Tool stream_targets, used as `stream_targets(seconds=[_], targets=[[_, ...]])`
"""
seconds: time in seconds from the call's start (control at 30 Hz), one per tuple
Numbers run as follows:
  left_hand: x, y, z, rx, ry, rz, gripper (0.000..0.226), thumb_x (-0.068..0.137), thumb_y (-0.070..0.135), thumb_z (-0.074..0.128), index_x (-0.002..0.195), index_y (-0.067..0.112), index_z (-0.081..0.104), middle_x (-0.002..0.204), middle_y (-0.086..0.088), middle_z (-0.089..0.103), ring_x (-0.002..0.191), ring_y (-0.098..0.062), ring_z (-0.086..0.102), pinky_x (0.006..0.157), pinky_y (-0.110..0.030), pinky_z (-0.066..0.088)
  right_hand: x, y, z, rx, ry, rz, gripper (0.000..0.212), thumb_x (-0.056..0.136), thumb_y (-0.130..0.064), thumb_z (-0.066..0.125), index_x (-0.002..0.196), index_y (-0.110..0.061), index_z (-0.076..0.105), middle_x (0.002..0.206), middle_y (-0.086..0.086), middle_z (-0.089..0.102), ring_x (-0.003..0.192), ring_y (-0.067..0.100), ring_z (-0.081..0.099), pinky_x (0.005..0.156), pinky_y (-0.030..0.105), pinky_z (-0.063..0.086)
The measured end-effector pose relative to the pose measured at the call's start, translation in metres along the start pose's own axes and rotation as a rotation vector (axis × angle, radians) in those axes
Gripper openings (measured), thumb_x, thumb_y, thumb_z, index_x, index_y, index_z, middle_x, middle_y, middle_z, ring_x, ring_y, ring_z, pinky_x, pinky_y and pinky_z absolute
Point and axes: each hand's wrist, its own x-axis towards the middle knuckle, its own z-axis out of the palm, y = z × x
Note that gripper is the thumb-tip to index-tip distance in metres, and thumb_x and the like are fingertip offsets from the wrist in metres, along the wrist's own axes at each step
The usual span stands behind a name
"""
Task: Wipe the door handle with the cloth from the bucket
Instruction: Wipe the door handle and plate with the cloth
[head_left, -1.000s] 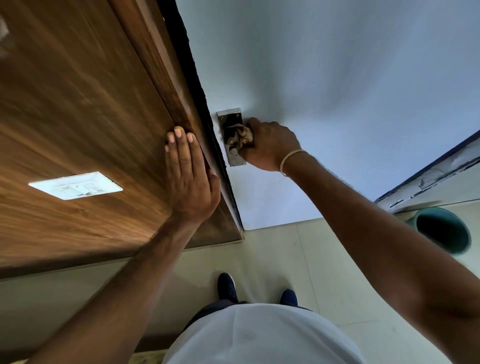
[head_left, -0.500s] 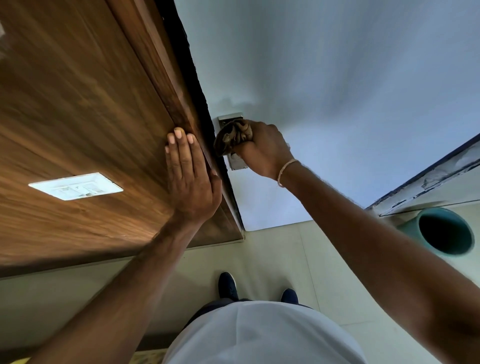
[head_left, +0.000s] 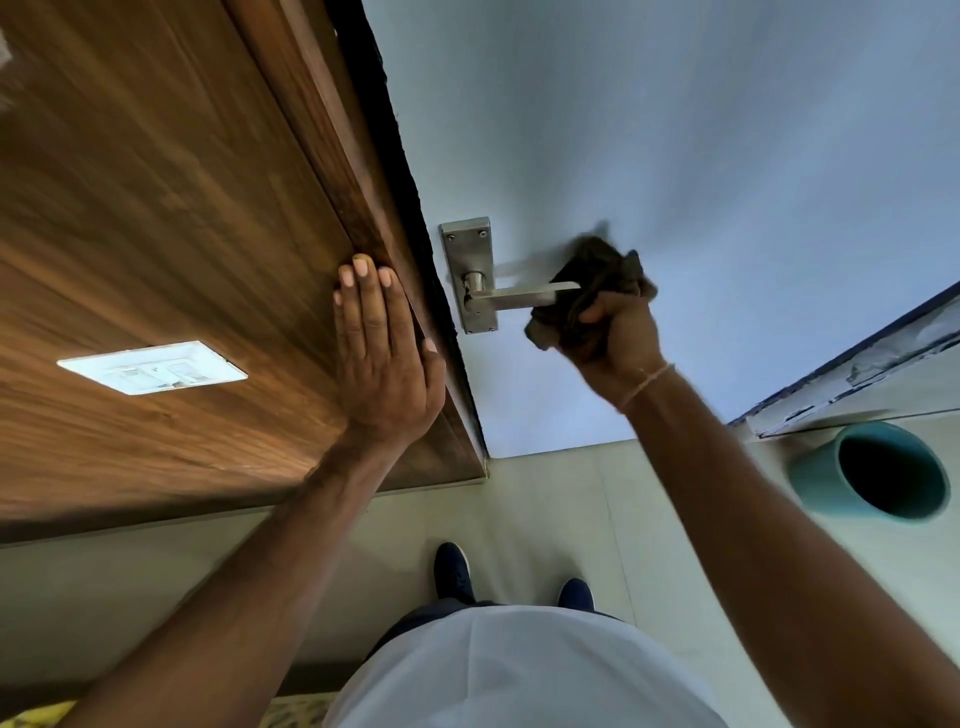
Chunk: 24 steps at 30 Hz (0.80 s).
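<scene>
Gripping the crumpled dark brown cloth at the brushed-metal lever door handle tip mid-frame, my right hand seems mid-wipe, the backplate possibly left, while my left hand lies flat, fingers together.

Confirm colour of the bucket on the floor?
Teal, with a dark interior: the bucket shows in the head view, lower right.

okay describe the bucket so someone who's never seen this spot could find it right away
Start at the pale blue door with the metal lever handle. Follow its bottom edge right to the tiled floor. The bucket stands there: round, teal, its dark mouth open, the only coloured container in view.
</scene>
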Motion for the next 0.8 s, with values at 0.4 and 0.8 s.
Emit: stream_targets(seconds=[0.4,0.8], targets=[[-0.001,-0.008,-0.002,0.047,-0.018,0.041,0.083,0.099,0.018,0.057,0.165,-0.006,0.012,0.170,-0.027,0.014,0.161,-0.046,0.019,0.133,-0.058,0.023,-0.006,0.068,0.052,0.324,-0.074,0.308,0.057,0.077,0.010,0.032,0.111,-0.006,0.074,0.125,0.015,0.070,0.127,0.035,0.060,0.110,0.044,0.047],[0.000,-0.003,0.001,0.029,-0.010,0.014,0.087,0.097,0.018,0.056,0.165,-0.006,0.007,0.169,-0.030,0.015,0.160,-0.048,0.014,0.135,-0.056,0.013,-0.009,0.044,0.054,0.359,-0.183,0.200,0.037,0.068,0.017,0.036,0.093,-0.002,0.055,0.103,0.021,0.048,0.135,0.055,0.041,0.118,0.059,0.041]])
